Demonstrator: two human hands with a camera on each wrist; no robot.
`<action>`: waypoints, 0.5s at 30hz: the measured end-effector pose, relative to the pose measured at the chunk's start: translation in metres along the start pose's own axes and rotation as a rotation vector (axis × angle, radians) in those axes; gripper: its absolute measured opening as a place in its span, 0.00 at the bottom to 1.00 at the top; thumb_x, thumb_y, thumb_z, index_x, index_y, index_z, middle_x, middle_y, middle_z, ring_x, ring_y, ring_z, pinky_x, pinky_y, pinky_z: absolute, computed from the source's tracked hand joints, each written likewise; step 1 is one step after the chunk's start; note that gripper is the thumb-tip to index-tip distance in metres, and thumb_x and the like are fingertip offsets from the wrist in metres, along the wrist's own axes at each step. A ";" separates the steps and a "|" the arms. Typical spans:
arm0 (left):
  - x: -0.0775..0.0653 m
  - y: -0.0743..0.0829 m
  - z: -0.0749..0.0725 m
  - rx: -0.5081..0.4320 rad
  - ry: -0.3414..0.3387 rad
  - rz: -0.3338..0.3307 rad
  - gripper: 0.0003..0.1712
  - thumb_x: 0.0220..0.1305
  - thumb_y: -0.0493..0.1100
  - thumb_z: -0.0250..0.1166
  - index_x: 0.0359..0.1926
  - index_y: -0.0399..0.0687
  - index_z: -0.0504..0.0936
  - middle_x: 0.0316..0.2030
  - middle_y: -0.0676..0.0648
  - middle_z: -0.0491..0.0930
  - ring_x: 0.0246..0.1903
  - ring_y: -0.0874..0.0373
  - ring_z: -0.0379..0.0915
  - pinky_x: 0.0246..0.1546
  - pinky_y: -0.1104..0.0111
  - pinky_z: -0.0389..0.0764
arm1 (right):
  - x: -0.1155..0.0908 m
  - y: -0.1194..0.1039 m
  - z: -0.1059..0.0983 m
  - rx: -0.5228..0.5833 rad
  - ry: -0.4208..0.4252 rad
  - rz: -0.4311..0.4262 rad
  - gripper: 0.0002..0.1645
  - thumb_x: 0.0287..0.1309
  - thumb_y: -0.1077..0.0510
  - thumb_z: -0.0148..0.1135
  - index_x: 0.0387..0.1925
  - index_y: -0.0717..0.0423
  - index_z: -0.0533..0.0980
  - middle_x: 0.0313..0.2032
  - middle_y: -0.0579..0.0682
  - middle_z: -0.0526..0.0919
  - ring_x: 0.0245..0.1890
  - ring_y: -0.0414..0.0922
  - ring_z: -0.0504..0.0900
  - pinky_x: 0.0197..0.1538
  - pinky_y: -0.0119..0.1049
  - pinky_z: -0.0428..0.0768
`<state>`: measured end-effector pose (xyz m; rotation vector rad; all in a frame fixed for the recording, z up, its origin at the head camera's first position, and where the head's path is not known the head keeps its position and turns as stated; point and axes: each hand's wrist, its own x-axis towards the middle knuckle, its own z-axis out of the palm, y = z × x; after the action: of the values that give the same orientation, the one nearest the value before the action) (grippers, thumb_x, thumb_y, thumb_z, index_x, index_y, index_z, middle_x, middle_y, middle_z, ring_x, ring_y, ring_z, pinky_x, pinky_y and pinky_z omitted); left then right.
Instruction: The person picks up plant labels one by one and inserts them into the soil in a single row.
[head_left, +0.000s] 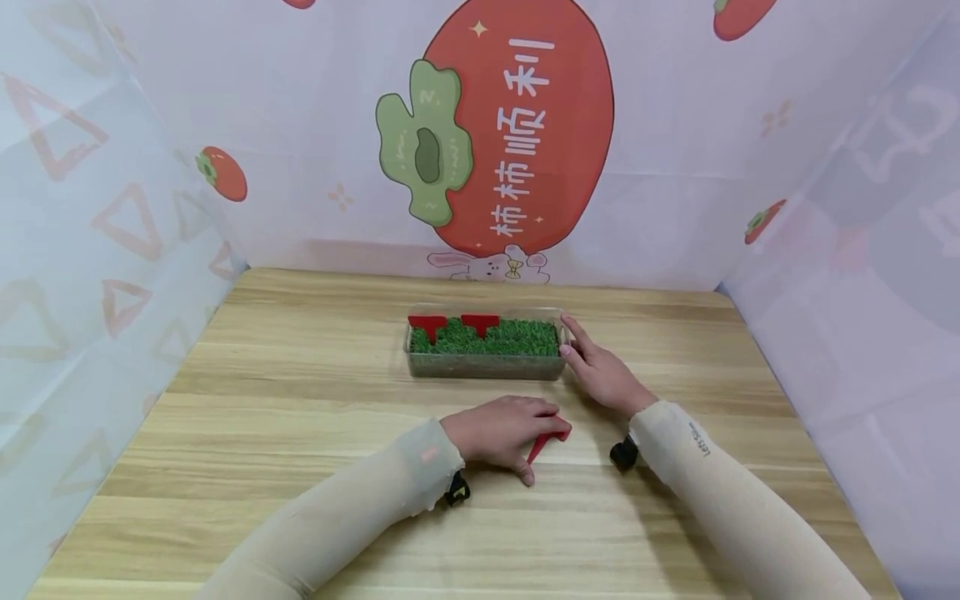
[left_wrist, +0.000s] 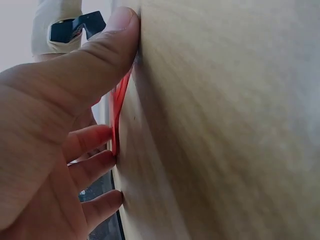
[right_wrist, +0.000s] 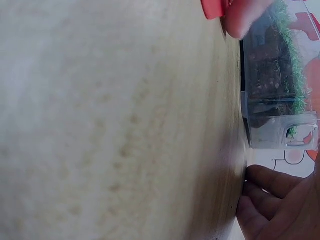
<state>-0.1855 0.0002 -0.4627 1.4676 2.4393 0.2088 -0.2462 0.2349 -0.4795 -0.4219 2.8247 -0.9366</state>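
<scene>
A clear plastic box (head_left: 487,367) filled with green artificial grass (head_left: 517,337) stands toward the back of the table. Two red T-shaped plant labels, one at the left end (head_left: 427,322) and one near the middle (head_left: 480,321), stand upright in the grass. Another red T-shaped label (head_left: 551,435) lies on the wood under my left hand (head_left: 502,429). In the left wrist view, fingertips touch this label (left_wrist: 118,110) and the thumb lies near its narrow end. My right hand (head_left: 603,371) is at the box's right end, thumb and index finger extended by its handle (right_wrist: 302,134); other fingertips rest on the table.
The wooden table (head_left: 300,367) meets a printed backdrop (head_left: 337,208) at the back, with cloth walls at the left (head_left: 90,250) and right (head_left: 862,250). Each wrist wears a small black camera, one at the left (head_left: 456,490) and one at the right (head_left: 624,454).
</scene>
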 end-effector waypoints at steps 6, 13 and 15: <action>0.002 0.003 -0.002 0.008 0.005 -0.017 0.54 0.47 0.67 0.76 0.74 0.63 0.65 0.71 0.50 0.66 0.71 0.52 0.60 0.72 0.58 0.62 | -0.001 -0.002 0.000 0.001 -0.013 -0.004 0.39 0.73 0.28 0.32 0.79 0.24 0.36 0.68 0.63 0.70 0.66 0.64 0.71 0.68 0.66 0.64; 0.004 0.006 -0.004 0.050 0.037 -0.070 0.61 0.41 0.70 0.78 0.75 0.59 0.64 0.61 0.51 0.71 0.57 0.57 0.66 0.63 0.65 0.70 | -0.002 -0.003 -0.001 0.000 -0.016 0.000 0.38 0.74 0.29 0.32 0.78 0.22 0.35 0.69 0.64 0.70 0.66 0.65 0.71 0.68 0.66 0.64; 0.005 0.007 -0.003 0.071 0.046 -0.092 0.63 0.40 0.71 0.78 0.75 0.56 0.63 0.60 0.51 0.71 0.55 0.57 0.67 0.61 0.65 0.71 | -0.001 -0.003 -0.002 -0.002 -0.012 0.005 0.37 0.75 0.30 0.33 0.78 0.20 0.35 0.69 0.64 0.70 0.66 0.65 0.71 0.68 0.66 0.64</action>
<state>-0.1830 0.0075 -0.4587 1.3887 2.5688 0.1390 -0.2449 0.2342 -0.4761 -0.4189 2.8151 -0.9278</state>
